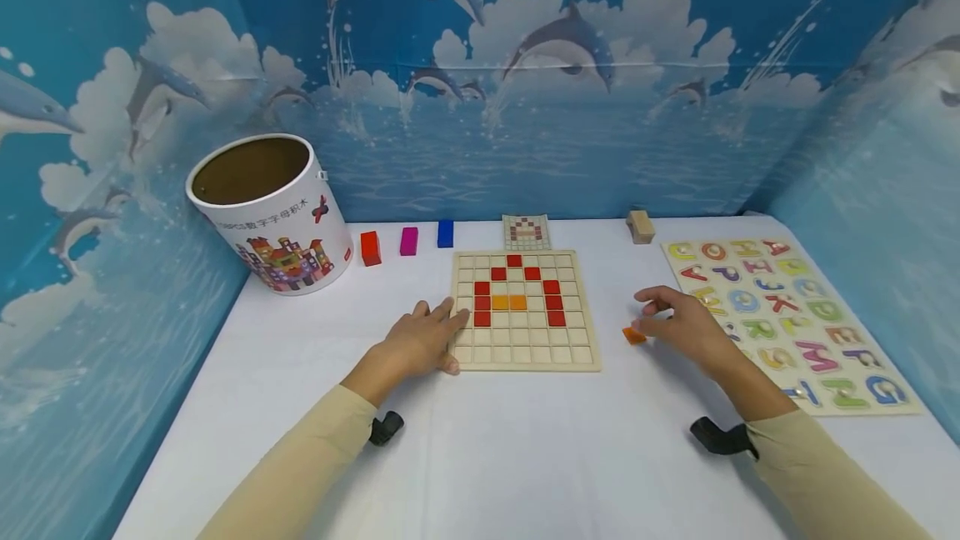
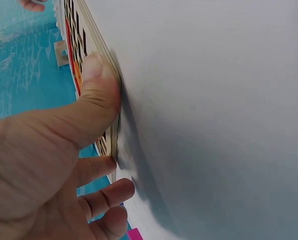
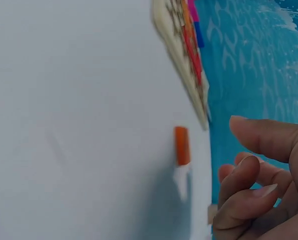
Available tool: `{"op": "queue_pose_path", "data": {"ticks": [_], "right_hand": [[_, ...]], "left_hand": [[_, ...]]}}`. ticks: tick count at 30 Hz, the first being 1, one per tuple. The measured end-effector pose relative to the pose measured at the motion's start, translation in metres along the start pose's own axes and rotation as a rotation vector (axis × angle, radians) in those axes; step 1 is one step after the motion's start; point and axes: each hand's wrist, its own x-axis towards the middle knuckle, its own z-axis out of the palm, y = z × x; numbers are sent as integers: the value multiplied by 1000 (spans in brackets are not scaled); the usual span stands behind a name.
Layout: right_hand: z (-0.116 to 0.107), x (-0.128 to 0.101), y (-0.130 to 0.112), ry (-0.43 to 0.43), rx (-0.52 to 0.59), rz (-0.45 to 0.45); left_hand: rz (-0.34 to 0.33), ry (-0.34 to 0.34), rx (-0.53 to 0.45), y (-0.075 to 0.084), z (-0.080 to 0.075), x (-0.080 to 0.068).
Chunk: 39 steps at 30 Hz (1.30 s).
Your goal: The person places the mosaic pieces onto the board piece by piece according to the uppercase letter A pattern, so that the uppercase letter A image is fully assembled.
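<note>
A wooden grid board (image 1: 517, 357) lies flat on the white table, with red squares (image 1: 554, 302) and two orange squares (image 1: 509, 302) set in its cells. My left hand (image 1: 424, 338) rests against the board's left edge; in the left wrist view its thumb (image 2: 96, 95) presses the rim while the other fingers spread alongside. To the right of the board lies an orange block (image 1: 634, 336) on the table. Just over that block hovers my right hand (image 1: 686, 325). In the right wrist view the thumb and bent fingers stand apart, holding nothing, with the orange block (image 3: 182, 145) away from them.
Behind the board stands a small pattern card (image 1: 527, 232). Red (image 1: 371, 248), magenta (image 1: 408, 241) and blue (image 1: 446, 233) blocks line the back left, beside a white bucket (image 1: 300, 236). A plain wooden block (image 1: 641, 227) and an alphabet board (image 1: 810, 332) are at right.
</note>
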Motion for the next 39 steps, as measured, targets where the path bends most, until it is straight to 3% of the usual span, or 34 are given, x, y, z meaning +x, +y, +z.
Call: {"op": "queue_pose_path", "data": {"ticks": [6, 13, 19, 28, 33, 39], "right_hand": [[8, -6, 16, -18, -17, 47], [24, -4, 10, 21, -125, 54], [27, -6, 7, 33, -130, 69], [25, -8, 8, 38, -158, -4], [19, -8, 10, 5, -116, -3], [8, -6, 10, -14, 58, -48]], "left_hand": [[-5, -1, 2, 1, -2, -1], [8, 6, -22, 1, 0, -2], [6, 5, -11, 1, -1, -1], [14, 9, 0, 1, 0, -2], [18, 9, -1, 1, 0, -2], [20, 11, 4, 1, -1, -2]]}}
